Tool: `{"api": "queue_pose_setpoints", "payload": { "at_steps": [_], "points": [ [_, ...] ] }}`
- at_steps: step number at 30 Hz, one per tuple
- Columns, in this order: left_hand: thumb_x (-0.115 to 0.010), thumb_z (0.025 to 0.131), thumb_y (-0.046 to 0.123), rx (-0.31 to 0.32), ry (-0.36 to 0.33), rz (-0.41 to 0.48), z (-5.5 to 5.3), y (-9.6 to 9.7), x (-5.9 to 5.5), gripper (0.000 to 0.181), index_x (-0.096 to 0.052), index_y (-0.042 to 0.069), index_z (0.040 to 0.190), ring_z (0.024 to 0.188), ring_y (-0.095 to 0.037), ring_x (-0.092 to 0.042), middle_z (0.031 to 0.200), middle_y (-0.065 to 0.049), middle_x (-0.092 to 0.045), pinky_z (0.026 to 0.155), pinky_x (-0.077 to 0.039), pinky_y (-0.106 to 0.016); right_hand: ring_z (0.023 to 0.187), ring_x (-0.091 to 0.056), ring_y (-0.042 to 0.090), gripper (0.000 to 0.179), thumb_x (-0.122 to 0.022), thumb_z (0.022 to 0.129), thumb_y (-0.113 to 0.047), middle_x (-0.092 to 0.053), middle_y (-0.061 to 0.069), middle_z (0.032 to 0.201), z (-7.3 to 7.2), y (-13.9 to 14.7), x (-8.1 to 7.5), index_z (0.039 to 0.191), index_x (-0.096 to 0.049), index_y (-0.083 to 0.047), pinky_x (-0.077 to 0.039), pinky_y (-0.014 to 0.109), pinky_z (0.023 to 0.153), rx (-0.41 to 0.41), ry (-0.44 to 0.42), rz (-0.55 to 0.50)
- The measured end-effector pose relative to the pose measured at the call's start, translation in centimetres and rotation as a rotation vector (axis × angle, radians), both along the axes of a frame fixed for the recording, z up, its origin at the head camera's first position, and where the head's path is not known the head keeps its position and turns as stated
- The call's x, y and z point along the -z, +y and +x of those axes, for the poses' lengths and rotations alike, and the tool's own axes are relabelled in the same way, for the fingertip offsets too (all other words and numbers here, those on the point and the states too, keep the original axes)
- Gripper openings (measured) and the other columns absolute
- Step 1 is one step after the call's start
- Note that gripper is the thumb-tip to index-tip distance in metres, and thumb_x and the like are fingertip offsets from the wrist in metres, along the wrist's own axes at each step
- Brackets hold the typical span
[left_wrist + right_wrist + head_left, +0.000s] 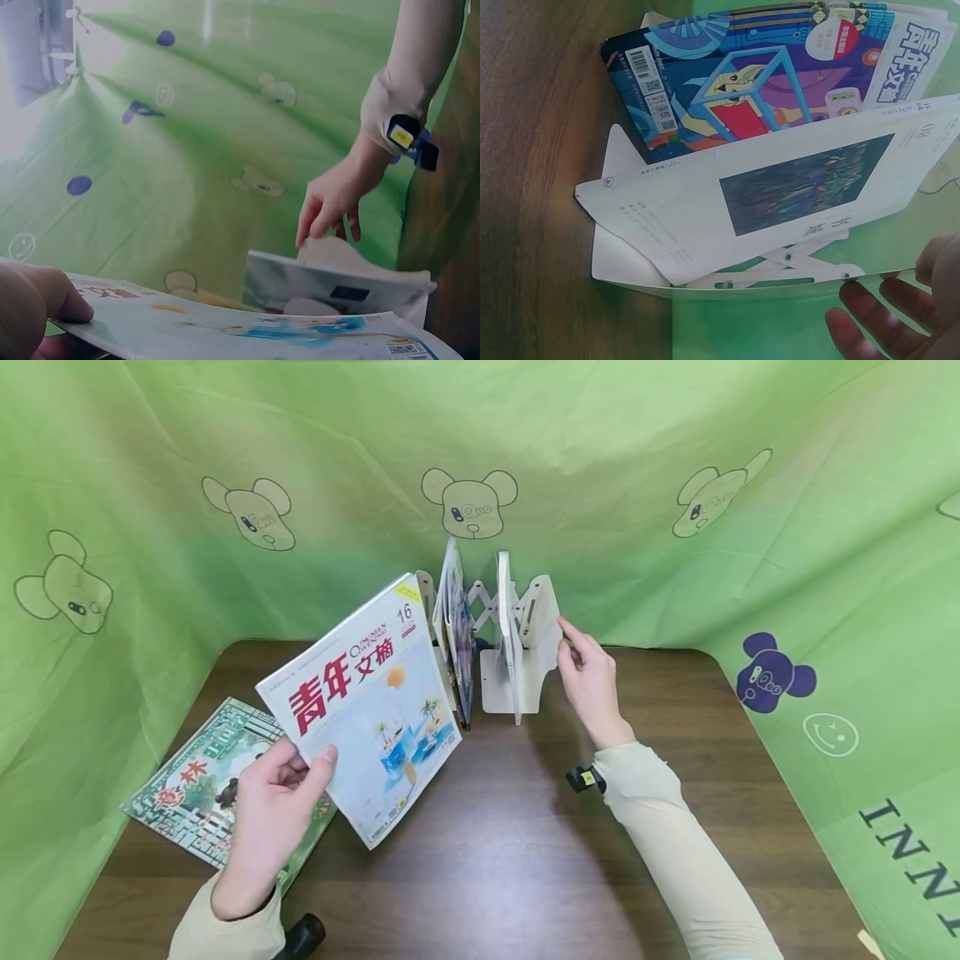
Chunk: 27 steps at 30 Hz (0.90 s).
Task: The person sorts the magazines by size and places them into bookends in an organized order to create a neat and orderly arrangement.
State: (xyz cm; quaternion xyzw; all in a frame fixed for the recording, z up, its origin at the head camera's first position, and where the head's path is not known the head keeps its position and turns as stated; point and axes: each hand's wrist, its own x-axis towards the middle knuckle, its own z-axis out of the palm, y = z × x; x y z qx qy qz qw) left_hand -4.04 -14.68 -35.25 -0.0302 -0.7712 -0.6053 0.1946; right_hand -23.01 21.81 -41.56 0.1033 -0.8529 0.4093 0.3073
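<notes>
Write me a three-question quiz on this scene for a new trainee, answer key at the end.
1. True or false: the left hand holds the magazine numbered 16.

2. Pick one: what does the right hand touch?
A) the magazine numbered 16
B) the white rack's right end plate
C) the left hand

3. Fill in the blank: the green magazine lies flat on the ____.

Key: 1. True. 2. B. 3. Table.

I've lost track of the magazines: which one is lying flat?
The green magazine on the table. The left hand holds the pale-blue magazine; the others stand in the rack.
</notes>
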Motion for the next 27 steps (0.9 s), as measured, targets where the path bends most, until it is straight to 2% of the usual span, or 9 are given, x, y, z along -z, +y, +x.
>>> {"api": "queue_pose_setpoints", "payload": {
  "at_steps": [3, 5, 11, 15, 20, 27],
  "points": [
    [-0.067, 0.094, -0.010, 0.033, 0.022, 0.003, 0.0, 0.6, 0.0, 0.024, -0.072, -0.009, 0.117, 0.074, -0.004, -0.072, 0.100, -0.027, -0.076, 0.059, -0.057, -0.018, 0.070, -0.048, 0.016, 0.038, -0.057, 0.102, -0.001, -0.066, 0.017, 0.089, 0.0, 0.0, -0.1, 0.139, -0.067, -0.005, -0.037, 0.017, 0.065, -0.004, 0.007, 0.002],
    [-0.067, 0.094, -0.010, 0.061, 0.026, 0.008, -0.1, 1.1, -0.1, 0.025, -0.071, -0.009, 0.119, 0.077, -0.004, -0.072, 0.102, -0.029, -0.075, 0.060, -0.058, -0.018, 0.070, -0.048, 0.017, 0.038, -0.057, 0.102, -0.001, -0.066, 0.017, 0.088, 0.0, 0.0, -0.1, 0.139, -0.067, -0.005, -0.037, 0.018, 0.065, -0.005, 0.011, 0.001],
    [-0.067, 0.094, -0.011, 0.129, 0.042, 0.020, -0.5, 2.5, -0.1, 0.030, -0.069, -0.009, 0.124, 0.085, -0.005, -0.073, 0.109, -0.027, -0.075, 0.069, -0.060, -0.019, 0.071, -0.050, 0.019, 0.039, -0.059, 0.101, 0.000, -0.066, 0.019, 0.089, 0.2, 0.0, 0.0, 0.139, -0.067, -0.005, -0.037, 0.016, 0.066, -0.004, 0.008, 0.005],
    [-0.068, 0.095, -0.009, 0.168, 0.045, 0.023, -1.1, 3.4, -0.2, 0.034, -0.068, -0.007, 0.128, 0.092, -0.014, -0.075, 0.116, -0.024, -0.074, 0.076, -0.061, -0.021, 0.071, -0.050, 0.021, 0.038, -0.059, 0.101, 0.000, -0.066, 0.019, 0.088, 0.2, 0.0, 0.0, 0.138, -0.067, -0.004, -0.036, 0.016, 0.066, -0.007, 0.006, -0.004],
    [-0.069, 0.095, -0.005, 0.168, 0.051, -0.012, -2.3, 4.3, 0.1, 0.034, -0.070, -0.002, 0.129, 0.092, -0.026, -0.075, 0.119, -0.020, -0.075, 0.076, -0.060, -0.021, 0.071, -0.051, 0.021, 0.039, -0.059, 0.101, 0.000, -0.067, 0.019, 0.090, 0.3, -0.1, -0.1, 0.139, -0.067, -0.005, -0.037, 0.016, 0.066, -0.006, 0.003, -0.010],
    [-0.068, 0.095, -0.005, 0.156, 0.126, -0.047, -4.0, 5.8, 0.8, 0.031, -0.071, -0.001, 0.126, 0.090, -0.029, -0.077, 0.116, -0.019, -0.075, 0.075, -0.061, -0.024, 0.072, -0.050, 0.020, 0.039, -0.059, 0.101, 0.000, -0.068, 0.020, 0.093, 0.2, 0.0, -0.1, 0.139, -0.067, -0.005, -0.037, 0.015, 0.066, -0.010, -0.010, -0.020]
  ]
}}
